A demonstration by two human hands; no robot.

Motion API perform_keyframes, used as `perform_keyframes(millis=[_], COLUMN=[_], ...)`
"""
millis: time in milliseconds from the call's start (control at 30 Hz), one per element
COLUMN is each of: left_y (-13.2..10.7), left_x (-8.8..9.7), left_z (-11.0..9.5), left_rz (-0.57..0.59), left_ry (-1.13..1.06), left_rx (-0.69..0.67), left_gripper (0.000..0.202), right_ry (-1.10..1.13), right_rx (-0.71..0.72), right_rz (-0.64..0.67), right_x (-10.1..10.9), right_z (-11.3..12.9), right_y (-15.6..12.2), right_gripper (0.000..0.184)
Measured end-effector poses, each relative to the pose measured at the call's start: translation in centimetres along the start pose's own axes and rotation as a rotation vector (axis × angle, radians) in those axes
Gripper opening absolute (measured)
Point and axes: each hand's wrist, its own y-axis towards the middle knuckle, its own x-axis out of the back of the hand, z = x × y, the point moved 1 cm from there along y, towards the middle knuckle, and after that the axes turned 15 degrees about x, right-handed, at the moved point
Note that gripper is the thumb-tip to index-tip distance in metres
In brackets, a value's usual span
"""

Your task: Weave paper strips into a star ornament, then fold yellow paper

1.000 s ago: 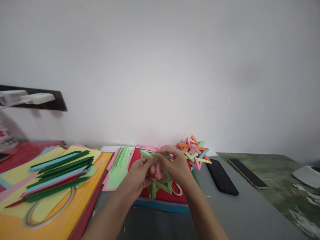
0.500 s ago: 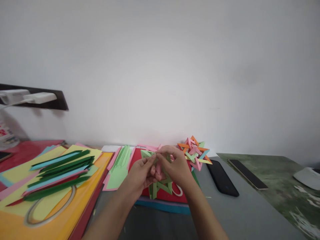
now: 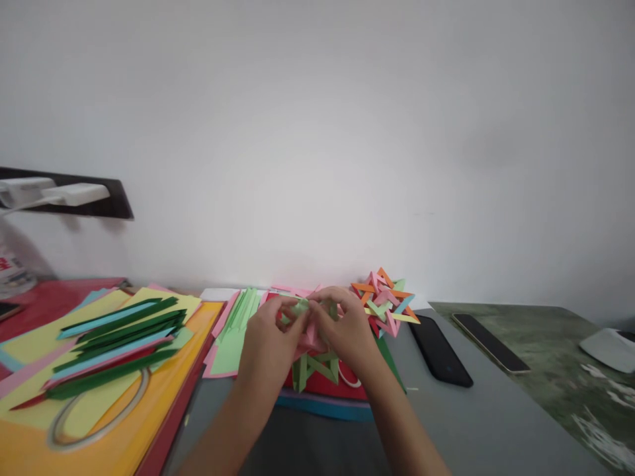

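Between my two hands is a star-shaped origami model point(image 3: 315, 367) of folded green and pink paper strips, over a red sheet point(image 3: 358, 391). My left hand point(image 3: 272, 334) pinches its upper left part, thumb and fingers closed near a green point. From the other side, my right hand point(image 3: 346, 324) grips the model's top, its fingertips almost meeting the left ones. The fingers hide much of the pink middle; green struts show below them. Behind my right hand sits a multicoloured origami star point(image 3: 387, 303) of pink, orange, green, blue and yellow strips.
Folded green strips point(image 3: 244, 311) lie on green and pink paper at left. Further left, dark green, blue and red strips point(image 3: 124, 337) rest on coloured sheets beside a pale ring point(image 3: 59, 430). At right are a black phone point(image 3: 440, 350), another dark slab point(image 3: 489, 342) and a white mouse point(image 3: 609, 349).
My left hand has shifted up and its fingers have moved to the model's upper left. The right hand stays near the top, slightly changed. The model has turned a little.
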Motion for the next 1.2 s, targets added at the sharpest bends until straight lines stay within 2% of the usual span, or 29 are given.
perform_keyframes(millis=[100, 200, 600, 700, 933, 1200], left_y=[-0.3, -0.7, -1.0, -1.1, -1.2, -1.5], left_x=[0.2, 0.3, 0.2, 0.2, 0.5, 0.4], left_z=[-0.3, -0.7, -1.0, -1.1, -1.3, -1.2], left_rz=[-0.021, -0.013, 0.017, 0.024, -0.005, -0.097], left_ry=[0.048, 0.069, -0.024, 0.014, 0.114, 0.330], left_rx=[-0.103, -0.139, -0.104, -0.124, -0.072, -0.147], left_gripper=[0.019, 0.018, 0.014, 0.016, 0.015, 0.020], right_ry=[0.002, -0.003, -0.015, -0.016, -0.016, -0.042], right_rx=[0.013, 0.021, 0.045, 0.037, 0.051, 0.062], right_rz=[0.008, 0.013, 0.000, 0.008, -0.002, -0.013], right_x=[0.1, 0.3, 0.2, 0.1, 0.0, -0.1], right_z=[0.1, 0.1, 0.2, 0.2, 0.1, 0.4], right_y=[0.0, 0.0, 0.0, 0.0, 0.0, 0.0], right_gripper=[0.009, 0.009, 0.010, 0.008, 0.009, 0.009])
